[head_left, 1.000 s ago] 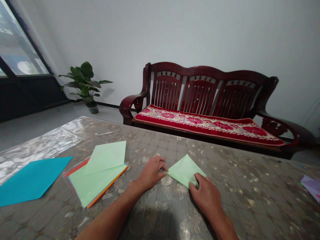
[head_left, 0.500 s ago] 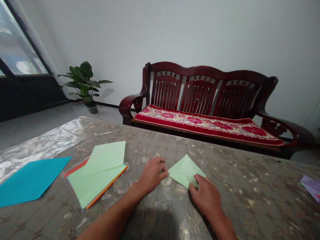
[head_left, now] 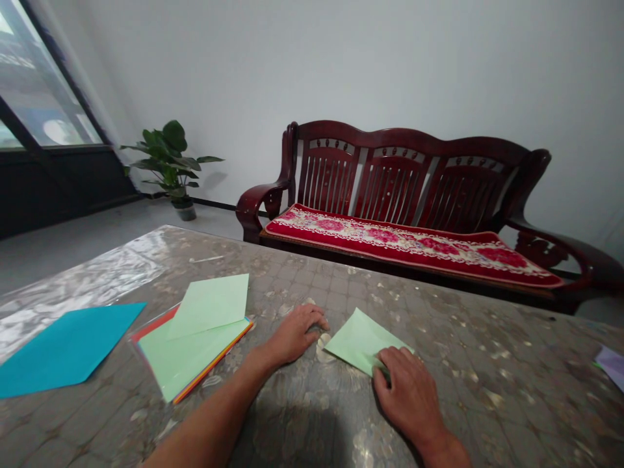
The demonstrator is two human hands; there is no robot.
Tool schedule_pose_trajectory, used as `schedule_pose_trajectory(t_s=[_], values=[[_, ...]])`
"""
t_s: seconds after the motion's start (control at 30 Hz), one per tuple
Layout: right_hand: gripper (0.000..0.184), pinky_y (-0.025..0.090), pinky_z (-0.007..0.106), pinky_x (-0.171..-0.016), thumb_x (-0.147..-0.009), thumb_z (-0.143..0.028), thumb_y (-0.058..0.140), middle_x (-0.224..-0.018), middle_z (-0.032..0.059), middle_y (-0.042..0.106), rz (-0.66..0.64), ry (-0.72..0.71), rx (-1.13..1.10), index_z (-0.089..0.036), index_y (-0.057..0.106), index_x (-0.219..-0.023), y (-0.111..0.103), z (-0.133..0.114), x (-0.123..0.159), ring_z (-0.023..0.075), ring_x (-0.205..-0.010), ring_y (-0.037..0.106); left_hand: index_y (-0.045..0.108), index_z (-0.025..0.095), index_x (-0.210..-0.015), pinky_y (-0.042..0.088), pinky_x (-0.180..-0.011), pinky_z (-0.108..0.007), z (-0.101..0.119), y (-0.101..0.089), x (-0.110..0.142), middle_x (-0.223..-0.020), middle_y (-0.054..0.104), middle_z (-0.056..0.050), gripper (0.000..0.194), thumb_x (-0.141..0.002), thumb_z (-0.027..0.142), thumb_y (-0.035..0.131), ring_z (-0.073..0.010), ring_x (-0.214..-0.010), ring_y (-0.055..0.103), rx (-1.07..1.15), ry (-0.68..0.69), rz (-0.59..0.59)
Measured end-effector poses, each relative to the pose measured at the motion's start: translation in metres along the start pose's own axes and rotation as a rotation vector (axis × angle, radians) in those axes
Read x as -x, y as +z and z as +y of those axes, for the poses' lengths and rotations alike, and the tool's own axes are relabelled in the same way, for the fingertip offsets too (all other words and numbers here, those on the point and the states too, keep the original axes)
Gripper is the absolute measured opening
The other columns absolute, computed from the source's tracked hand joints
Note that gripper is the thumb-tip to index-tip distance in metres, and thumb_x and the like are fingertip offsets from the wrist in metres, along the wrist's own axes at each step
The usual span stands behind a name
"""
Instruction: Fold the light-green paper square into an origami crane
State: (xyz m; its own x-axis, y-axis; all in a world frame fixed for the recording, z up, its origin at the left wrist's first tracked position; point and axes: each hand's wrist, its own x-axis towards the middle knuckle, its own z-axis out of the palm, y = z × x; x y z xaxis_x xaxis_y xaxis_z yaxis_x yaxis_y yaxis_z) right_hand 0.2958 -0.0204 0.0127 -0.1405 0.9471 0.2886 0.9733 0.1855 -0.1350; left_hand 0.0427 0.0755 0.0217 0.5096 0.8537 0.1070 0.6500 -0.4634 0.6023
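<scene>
A folded sheet of pale green paper [head_left: 361, 339] lies on the table in front of me. My right hand [head_left: 408, 387] grips its near right edge, thumb below and fingers curled over the top, hiding that corner. Just left of the paper, my left hand [head_left: 296, 333] rests on the tabletop with fingers loosely apart and nothing in them. A small gap separates its fingertips from the paper's left corner. Farther left, a loose green sheet [head_left: 212, 302] lies on a stack of coloured paper [head_left: 190, 364], green on top with red and orange edges showing.
A blue sheet [head_left: 65, 348] lies at the table's left. Something purple [head_left: 611, 365] is at the right edge. Patterned covering spreads over the table [head_left: 292, 416]. Beyond stand a dark red wooden bench [head_left: 390, 188] with a floral cushion [head_left: 404, 239] and a potted plant [head_left: 170, 162].
The folded green paper has turned slightly and shifted a little nearer, with my right hand still on it. My left hand has come away from its left corner. The view has swung slightly left.
</scene>
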Motion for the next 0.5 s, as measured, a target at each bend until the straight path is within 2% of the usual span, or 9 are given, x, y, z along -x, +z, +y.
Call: schedule_pose_trajectory(t_s=[0.13,0.27,0.4,0.5], values=[[0.012,0.031,0.032,-0.077,-0.086,-0.018,0.052,-0.082,0.0034,0.063,0.008,-0.020,0.020,-0.023,0.059,-0.078,0.000,-0.003,0.002,0.0217,-0.085,0.052,0.070,0.025,-0.095,0.038,-0.105,-0.033,-0.001,-0.002,0.001,-0.117,0.064,-0.002,0.026,-0.080,0.009,0.056,-0.0197,-0.117,0.053,0.077,0.000,-0.001],[0.011,0.031,0.033,-0.077,-0.085,-0.017,0.052,-0.082,0.0037,0.063,0.004,-0.023,0.047,-0.023,0.059,-0.079,0.000,-0.005,0.002,0.0225,-0.085,0.052,0.072,0.027,-0.098,0.036,-0.105,-0.034,0.004,-0.006,0.004,-0.120,0.063,-0.002,0.019,-0.080,0.022,0.067,-0.0221,-0.118,0.053,0.064,0.066,-0.077],[0.012,0.032,0.032,-0.077,-0.085,-0.017,0.052,-0.082,0.0038,0.063,0.009,-0.018,0.055,-0.023,0.059,-0.079,0.000,-0.006,0.002,0.0224,-0.085,0.053,0.073,0.028,-0.096,0.035,-0.105,-0.037,0.012,-0.007,0.007,-0.120,0.061,-0.003,0.017,-0.080,0.031,0.071,-0.0240,-0.121,0.050,0.027,0.027,-0.122],[0.012,0.032,0.032,-0.076,-0.085,-0.019,0.052,-0.082,0.0038,0.064,-0.003,0.006,0.054,-0.023,0.060,-0.078,0.001,-0.008,0.001,0.0221,-0.084,0.055,0.072,0.026,-0.089,0.034,-0.106,-0.041,0.023,0.000,0.008,-0.120,0.061,-0.003,0.014,-0.079,0.036,0.073,-0.0261,-0.120,0.049,-0.015,-0.027,-0.094]])
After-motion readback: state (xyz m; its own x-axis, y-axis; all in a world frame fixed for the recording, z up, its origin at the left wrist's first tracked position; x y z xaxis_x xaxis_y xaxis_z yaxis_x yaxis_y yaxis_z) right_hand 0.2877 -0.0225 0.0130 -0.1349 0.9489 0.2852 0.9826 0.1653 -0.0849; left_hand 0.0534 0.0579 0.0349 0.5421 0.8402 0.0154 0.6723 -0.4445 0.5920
